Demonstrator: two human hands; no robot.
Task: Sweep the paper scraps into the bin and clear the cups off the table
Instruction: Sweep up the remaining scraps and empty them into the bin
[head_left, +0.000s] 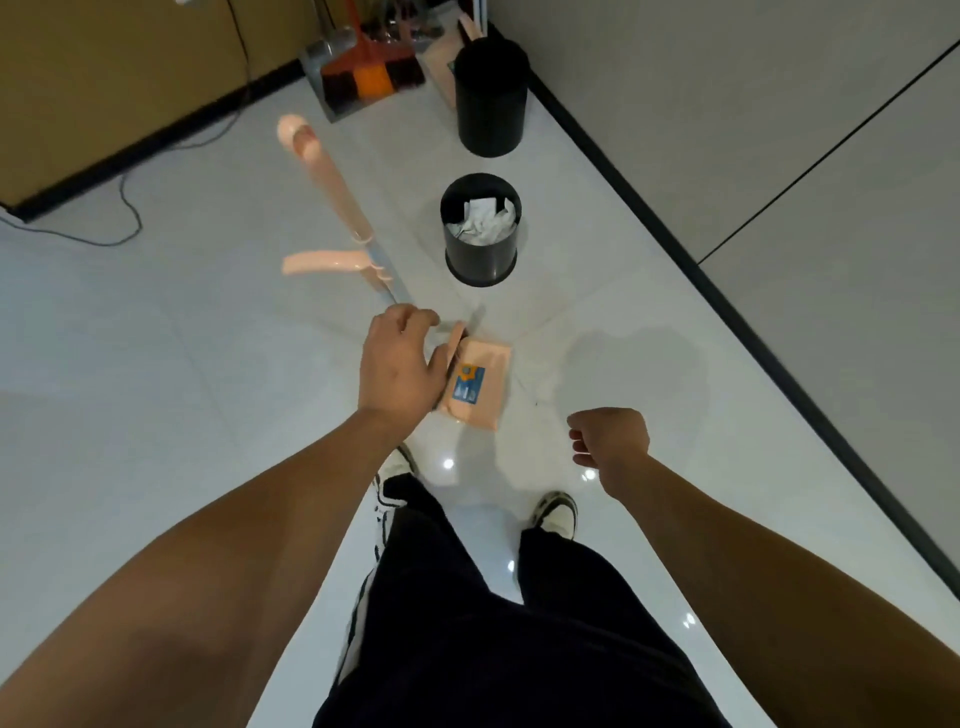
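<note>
Floor (156, 338): pale glossy tiles w/ light glints, grey wall panels along the right edge above a dark skirting. Wood-tone cabinet (130, 78) upper left, black cable (124, 202) trailing on the tiles in front of it.

Legs (493, 623) in dark trousers w/ a white side stripe, low centre; two white-and-black shoes (558, 514) just ahead of them.

Tall black bin (491, 98) far back by the wall, closed side facing the camera. Nearer, well apart from it, a shorter black bin (480, 234) stands open, w/ crumpled white paper scraps (485, 221) inside. No cups or table in view.

Orange broom (371, 70) in a grey dustpan (332, 98) in the back corner, left of the tall bin.

Pink dustpan (475, 387) sits on the floor centre frame, blue label on top, between the feet and the short bin. Its long pink handle (332, 197) leans up and away to the upper left, blurred, w/ a pink side clip sticking out partway.

Left hand (397, 364): back to camera, fingers curled loosely at the handle's lower shaft, thumb beside the pan. Can't tell if it actually grips the shaft or is just next to it.

Right hand (608, 436): hangs in air right of the pan, fingers curled into a loose fist, holding nothing.
</note>
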